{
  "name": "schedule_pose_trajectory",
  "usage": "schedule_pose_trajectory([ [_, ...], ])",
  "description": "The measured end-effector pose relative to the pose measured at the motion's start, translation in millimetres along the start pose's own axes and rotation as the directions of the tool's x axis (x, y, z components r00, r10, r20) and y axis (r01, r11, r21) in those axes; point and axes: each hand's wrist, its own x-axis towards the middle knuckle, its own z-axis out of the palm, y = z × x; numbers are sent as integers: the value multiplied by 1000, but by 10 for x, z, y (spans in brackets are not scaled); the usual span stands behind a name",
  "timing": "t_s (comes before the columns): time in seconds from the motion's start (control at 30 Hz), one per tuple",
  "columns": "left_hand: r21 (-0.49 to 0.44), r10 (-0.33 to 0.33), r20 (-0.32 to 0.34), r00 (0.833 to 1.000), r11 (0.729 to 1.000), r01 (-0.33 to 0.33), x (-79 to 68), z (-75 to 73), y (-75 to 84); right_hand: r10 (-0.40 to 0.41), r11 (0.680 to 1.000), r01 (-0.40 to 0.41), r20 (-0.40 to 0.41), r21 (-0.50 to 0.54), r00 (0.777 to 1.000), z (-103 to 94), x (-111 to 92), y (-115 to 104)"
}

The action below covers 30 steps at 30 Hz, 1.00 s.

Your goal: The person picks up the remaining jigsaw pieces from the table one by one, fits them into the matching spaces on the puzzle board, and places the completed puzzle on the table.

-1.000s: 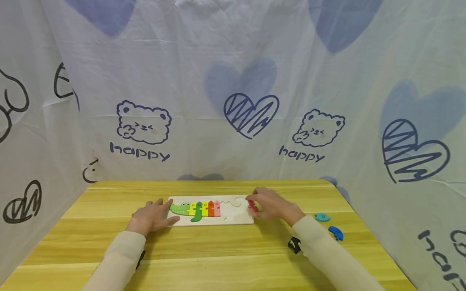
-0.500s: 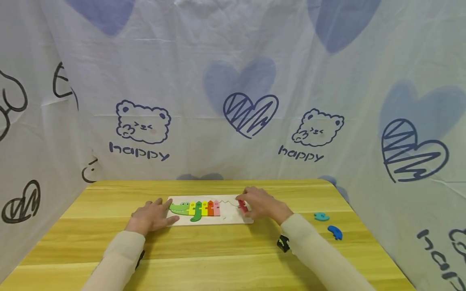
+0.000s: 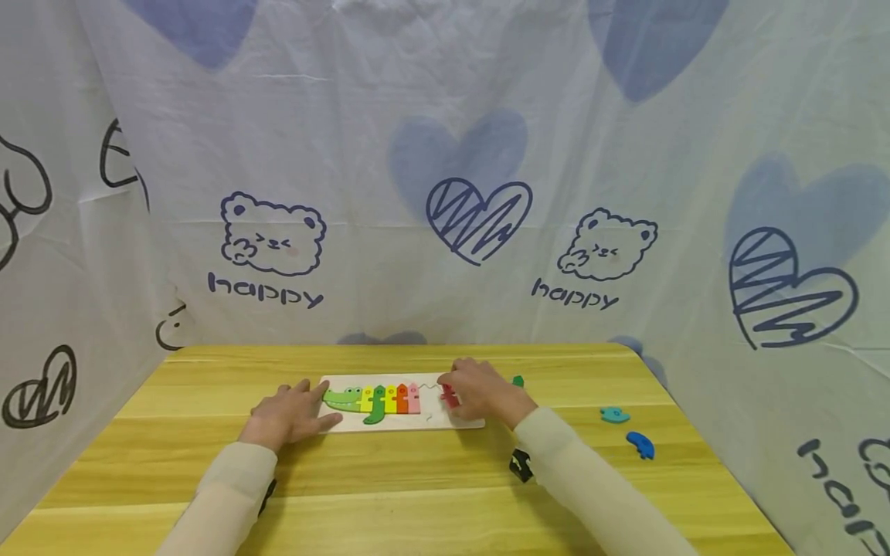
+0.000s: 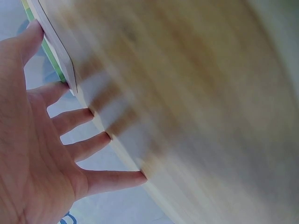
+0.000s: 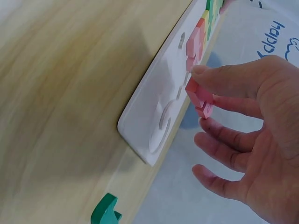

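A white wooden puzzle board (image 3: 431, 422) lies on the table, with a crocodile's green head (image 3: 343, 399) and several coloured body pieces set in its left half. My left hand (image 3: 288, 415) rests at the board's left end, fingers spread, with thumb and forefinger on its edge in the left wrist view. Between thumb and fingers, my right hand (image 3: 476, 390) pinches a red puzzle piece (image 5: 200, 97) above the board's bare recess. Right beside that piece is the pink piece (image 3: 414, 398), the last of the row in the board.
On the table to the right lie a teal piece (image 3: 615, 415) and a blue curved piece (image 3: 640, 445). A green piece (image 5: 105, 211) sits just past the board's right end, partly behind the right hand in the head view. A patterned cloth hangs behind the table (image 3: 389, 502).
My right hand has moved left over the board with the red piece, closer to the pink one. The green piece has come into view behind it. The left hand has stayed in place.
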Motion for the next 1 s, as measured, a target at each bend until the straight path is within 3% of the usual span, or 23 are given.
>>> schedule_pose_trajectory([
  [0.57,-6,-9,1,1000,1000,9,-18,-7,3,55,998,-55,41,-8,998,42,212,-144],
  [1.0,-5,-14,-1,1000,1000,14,-10,-3,4,61,997,-62,23,44,998,116,329,-187],
])
